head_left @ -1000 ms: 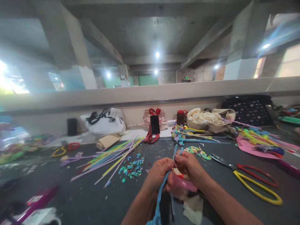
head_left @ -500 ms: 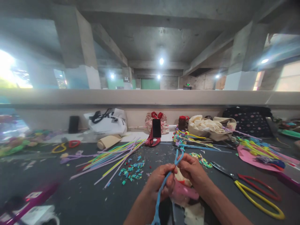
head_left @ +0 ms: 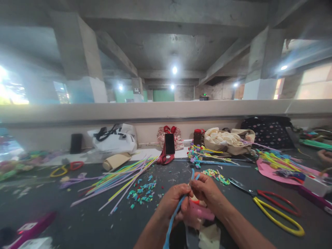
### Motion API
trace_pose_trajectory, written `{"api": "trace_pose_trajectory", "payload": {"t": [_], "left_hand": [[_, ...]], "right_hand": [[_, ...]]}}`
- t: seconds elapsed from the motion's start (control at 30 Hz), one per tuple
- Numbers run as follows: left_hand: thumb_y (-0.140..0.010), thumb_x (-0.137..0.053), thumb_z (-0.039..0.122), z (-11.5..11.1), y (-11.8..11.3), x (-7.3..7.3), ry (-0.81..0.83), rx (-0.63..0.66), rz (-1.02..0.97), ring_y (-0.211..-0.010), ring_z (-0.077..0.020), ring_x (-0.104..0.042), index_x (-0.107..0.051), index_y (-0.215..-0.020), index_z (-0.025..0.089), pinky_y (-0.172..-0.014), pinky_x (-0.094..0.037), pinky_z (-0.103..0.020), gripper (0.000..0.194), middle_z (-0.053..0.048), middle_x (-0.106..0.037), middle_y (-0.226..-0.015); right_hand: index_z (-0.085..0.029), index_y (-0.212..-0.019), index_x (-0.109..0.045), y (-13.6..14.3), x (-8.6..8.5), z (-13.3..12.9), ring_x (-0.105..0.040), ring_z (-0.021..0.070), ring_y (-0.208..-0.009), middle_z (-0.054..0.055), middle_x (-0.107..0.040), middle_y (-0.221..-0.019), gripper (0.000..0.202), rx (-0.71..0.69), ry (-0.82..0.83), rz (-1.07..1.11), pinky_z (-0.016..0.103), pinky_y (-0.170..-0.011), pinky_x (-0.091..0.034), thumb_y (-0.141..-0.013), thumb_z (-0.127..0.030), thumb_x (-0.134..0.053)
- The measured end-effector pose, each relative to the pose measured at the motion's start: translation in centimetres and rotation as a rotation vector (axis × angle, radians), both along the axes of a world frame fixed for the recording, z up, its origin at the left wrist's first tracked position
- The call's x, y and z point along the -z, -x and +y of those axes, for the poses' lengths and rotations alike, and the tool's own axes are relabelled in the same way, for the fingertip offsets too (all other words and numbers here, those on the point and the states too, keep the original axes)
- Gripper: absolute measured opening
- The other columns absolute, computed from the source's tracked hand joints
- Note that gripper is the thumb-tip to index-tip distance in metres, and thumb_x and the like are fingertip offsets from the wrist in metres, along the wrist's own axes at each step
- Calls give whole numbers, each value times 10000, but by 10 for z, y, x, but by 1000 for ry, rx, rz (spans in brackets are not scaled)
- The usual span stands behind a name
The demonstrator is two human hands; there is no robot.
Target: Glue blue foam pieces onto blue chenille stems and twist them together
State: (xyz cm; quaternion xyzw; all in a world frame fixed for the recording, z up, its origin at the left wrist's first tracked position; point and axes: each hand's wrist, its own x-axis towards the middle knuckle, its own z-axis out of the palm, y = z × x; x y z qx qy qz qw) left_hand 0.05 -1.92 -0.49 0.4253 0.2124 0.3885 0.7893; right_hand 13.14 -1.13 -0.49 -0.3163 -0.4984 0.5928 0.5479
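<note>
A fuzzy blue pipe cleaner point(head_left: 172, 221) runs from the bottom edge of the view up between my two hands, its forked tips sticking out above the fingers. My left hand point(head_left: 177, 200) pinches it from the left, with the long tail hanging below. Close beside it, my right hand point(head_left: 206, 186) pinches the upper part near the fork. The fingertips almost meet and hide the spot where the strands cross. Below the hands, a pink object point(head_left: 201, 211) shows partly, its kind unclear.
Left lie a fan of coloured pipe cleaners point(head_left: 121, 183) and small cut pieces point(head_left: 142, 192). Large scissors point(head_left: 275, 214) with red and yellow handles rest at right. Behind stand a phone point(head_left: 169, 143), a white bag point(head_left: 116, 140) and a bottle point(head_left: 197, 137). Another person's hand point(head_left: 325, 157) shows far right.
The view has shifted slightly, so the table things sit a little further left. The forked blue tips stand out less above my fingers. Another person's hand has come into view at far right.
</note>
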Motion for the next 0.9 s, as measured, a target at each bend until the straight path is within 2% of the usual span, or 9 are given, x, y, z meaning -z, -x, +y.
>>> {"api": "trace_pose_trajectory", "payload": {"t": [0.07,0.17,0.3,0.43,0.53,0.6,0.7,0.8,0.9], "left_hand": [[-689,-490,256,-1,0,-2,-61,-96,136,-159,-42,-300,-540,-580,122,-243,-161,-138,180,60,-448,-248],[-660,-523,260,-3,-2,-5,-134,-211,311,-171,-54,-344,-509,-534,138,-251,-199,-136,176,61,-457,-244],[-682,-521,330,-6,-4,-8,-150,-169,366,-175,-63,-365,-507,-559,139,-237,-187,-135,228,55,-476,-259],[-703,-508,393,-6,0,-8,-114,-92,280,-185,-58,-370,-526,-615,125,-236,-177,-131,282,49,-486,-280],[-724,-505,321,1,2,-3,-64,-54,105,-169,-39,-312,-548,-632,106,-233,-149,-129,237,56,-453,-261],[-733,-483,271,5,2,1,-31,-36,-10,-158,-23,-240,-551,-632,106,-230,-125,-126,205,75,-403,-237],[-727,-458,248,7,2,4,-16,-3,-51,-160,-25,-201,-550,-627,107,-223,-109,-130,196,85,-350,-217],[-725,-441,247,4,2,2,-10,33,-49,-157,-30,-192,-555,-633,101,-213,-91,-141,207,83,-342,-218],[-725,-435,241,1,3,0,-13,37,-30,-152,-33,-194,-557,-632,104,-213,-88,-144,205,82,-343,-214]], "right_hand": [[-172,-497,-444,3,-2,-1,-253,29,-283,-77,-420,-325,246,52,11,-35,174,-330,-127,-585,-310,-628],[-165,-439,-435,5,-4,-1,-242,22,-279,-88,-395,-296,197,154,26,-92,173,-327,-119,-567,-174,-585],[-156,-431,-463,3,-5,1,-277,23,-292,-90,-415,-293,144,222,32,-137,167,-334,-140,-532,-86,-538],[-159,-474,-465,1,-7,-1,-279,25,-278,-60,-478,-338,153,119,56,-133,170,-322,-116,-585,-193,-564],[-146,-550,-512,-1,-8,-4,-333,26,-305,-31,-541,-441,189,29,48,-103,159,-324,-151,-619,-304,-590],[-143,-659,-559,-3,-7,-5,-369,25,-328,-28,-562,-497,196,-49,54,-34,146,-331,-173,-608,-320,-626],[-156,-808,-576,-6,-2,-2,-378,21,-332,-36,-571,-512,280,-151,64,71,137,-337,-176,-582,-288,-678],[-170,-816,-568,-6,3,4,-440,46,-381,-38,-570,-514,298,-126,40,90,141,-357,-213,-568,-279,-694],[-177,-734,-540,-5,5,7,-495,80,-431,-38,-561,-508,285,-86,15,76,155,-387,-260,-546,-325,-695]]}}
